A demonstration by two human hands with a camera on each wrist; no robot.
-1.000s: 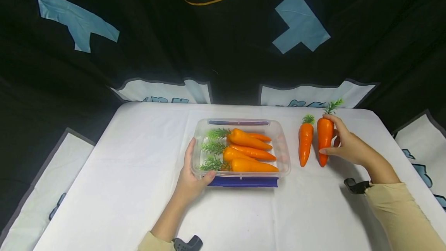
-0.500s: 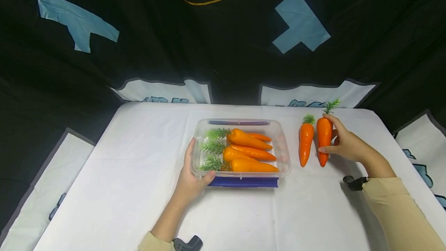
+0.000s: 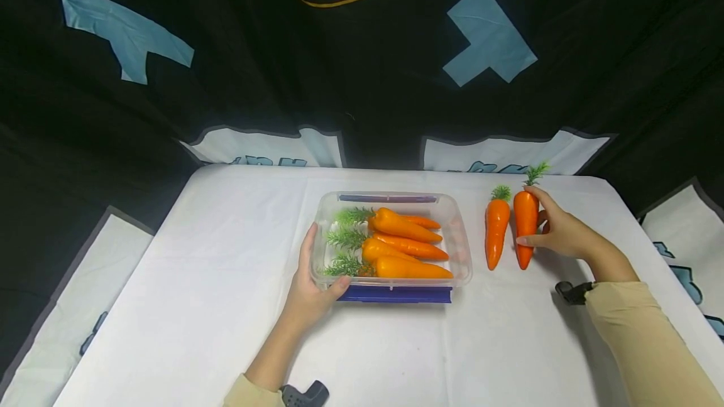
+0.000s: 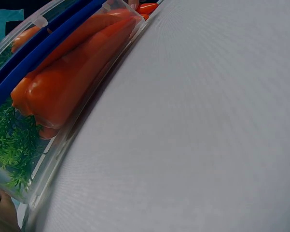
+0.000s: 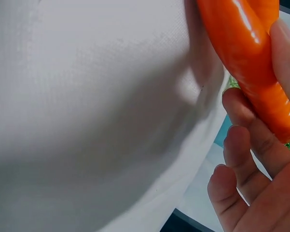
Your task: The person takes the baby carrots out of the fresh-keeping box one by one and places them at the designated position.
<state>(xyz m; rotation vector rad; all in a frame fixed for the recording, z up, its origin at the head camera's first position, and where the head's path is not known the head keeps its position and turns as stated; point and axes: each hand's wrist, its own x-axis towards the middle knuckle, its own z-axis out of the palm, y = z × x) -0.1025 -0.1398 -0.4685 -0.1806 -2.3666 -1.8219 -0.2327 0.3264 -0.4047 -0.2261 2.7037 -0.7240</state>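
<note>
My left hand [image 3: 312, 297] grips the near left corner of a clear plastic food container [image 3: 462, 244], thumb on the front rim and fingers along the left side. Several orange carrots [image 3: 404, 225] with green tops lie inside, tips to the right. Over at the right, my right hand [image 3: 565, 231] holds another carrot [image 3: 525, 215] between thumb and fingers, its leafy top pointing away. One more carrot [image 3: 496, 228] lies just left of it on the table. In the right wrist view, the fingers [image 5: 239, 154] curl beside the held carrot [image 5: 251, 63].
A blue latch flap [image 3: 396, 294] hangs open at the container's front, and a second flap [image 3: 390, 198] is at the back. White cloth covers the table [image 3: 215, 256]. Behind it hangs a dark curtain [image 3: 271, 74] with light blue patches.
The right hand and its carrot have shifted slightly left, nearer the carrot lying beside it, and the leafy top has swung left. The left hand and container stay put.
</note>
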